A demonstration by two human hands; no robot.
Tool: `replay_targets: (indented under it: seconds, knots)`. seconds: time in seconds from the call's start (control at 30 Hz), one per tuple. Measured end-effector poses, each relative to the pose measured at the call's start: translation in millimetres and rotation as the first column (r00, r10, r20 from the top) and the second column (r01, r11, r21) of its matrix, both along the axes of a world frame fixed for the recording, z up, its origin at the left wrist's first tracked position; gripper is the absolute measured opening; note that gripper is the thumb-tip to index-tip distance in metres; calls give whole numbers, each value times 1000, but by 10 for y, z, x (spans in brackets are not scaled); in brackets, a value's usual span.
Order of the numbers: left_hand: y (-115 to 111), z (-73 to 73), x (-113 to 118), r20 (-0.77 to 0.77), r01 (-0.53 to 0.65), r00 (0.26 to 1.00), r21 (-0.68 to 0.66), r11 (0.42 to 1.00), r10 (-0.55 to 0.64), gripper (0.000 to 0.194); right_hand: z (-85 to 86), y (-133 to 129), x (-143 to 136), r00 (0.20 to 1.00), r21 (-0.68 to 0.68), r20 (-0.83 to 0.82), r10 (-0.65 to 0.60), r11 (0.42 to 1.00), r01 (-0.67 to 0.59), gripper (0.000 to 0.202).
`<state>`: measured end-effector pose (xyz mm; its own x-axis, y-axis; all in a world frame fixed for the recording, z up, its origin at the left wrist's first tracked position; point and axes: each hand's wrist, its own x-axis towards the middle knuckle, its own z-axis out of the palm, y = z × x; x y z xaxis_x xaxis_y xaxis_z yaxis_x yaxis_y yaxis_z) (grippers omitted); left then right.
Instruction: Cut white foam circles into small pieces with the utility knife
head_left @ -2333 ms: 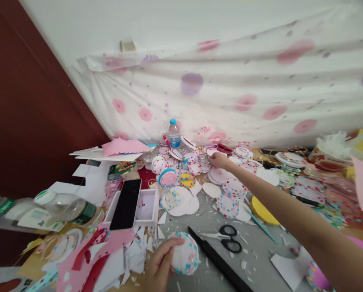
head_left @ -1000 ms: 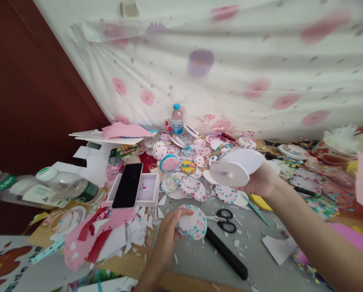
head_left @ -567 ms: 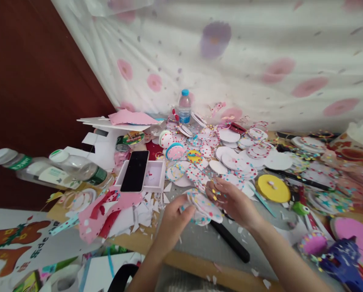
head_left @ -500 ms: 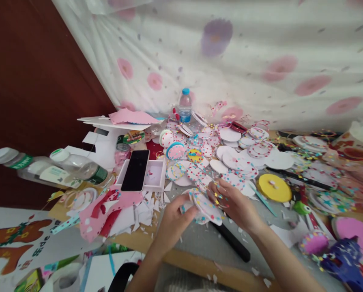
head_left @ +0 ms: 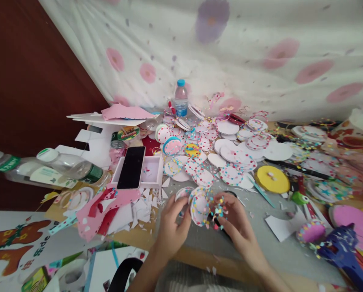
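My left hand (head_left: 172, 222) is closed on a round white disc (head_left: 199, 207) edged with small coloured dots. A second dotted disc (head_left: 183, 194) shows just behind its fingers; whether it is gripped as well I cannot tell. Close on the right, my right hand (head_left: 236, 221) has its thumb and fingers curled around a loose strand of multicoloured dot trim (head_left: 219, 206), which reaches the disc's edge. Beneath the hands a black-handled tool (head_left: 226, 232) lies on the grey work surface (head_left: 257, 237), mostly covered by the right hand.
Behind the hands spreads a pile of white and dotted discs (head_left: 230, 153). To the left are a phone (head_left: 132, 167) on a white box (head_left: 157, 172), paper scraps and plastic bottles (head_left: 74, 166). On the right lie a yellow disc (head_left: 272, 179) and a blue glue gun (head_left: 339, 247).
The disc in my left hand has turned to face me more. My right hand has moved down and toward me with the dot strand, now covering more of the black-handled tool.
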<state>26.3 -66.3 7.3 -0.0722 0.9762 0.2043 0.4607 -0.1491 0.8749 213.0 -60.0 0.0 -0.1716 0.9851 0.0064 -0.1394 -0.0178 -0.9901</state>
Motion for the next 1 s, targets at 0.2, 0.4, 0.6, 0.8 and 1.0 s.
replay_targets:
  seconds: [0.2, 0.4, 0.6, 0.8, 1.0]
  knots:
    - [-199, -203, 86, -34, -50, 997, 342, 938, 65, 35, -110, -156, -80, 971, -201, -230, -69, 979, 22, 26]
    - [-285, -343, 136, 302, -328, 910, 104, 939, 285, 17, -158, -353, -63, 918, -341, -376, 125, 903, -262, 27]
    - [-342, -400, 25, 310, -419, 872, 73, 905, 379, 23, -211, -374, -16, 992, -255, -73, 103, 960, -118, 14]
    - [-351, -393, 43, 242, -240, 952, 220, 946, 185, 34, -99, -414, -283, 922, -509, -388, 22, 829, -234, 30]
    - [-292, -325, 10, -72, -248, 949, 431, 868, 307, 36, -149, -406, -169, 853, -534, -515, 83, 747, -396, 30]
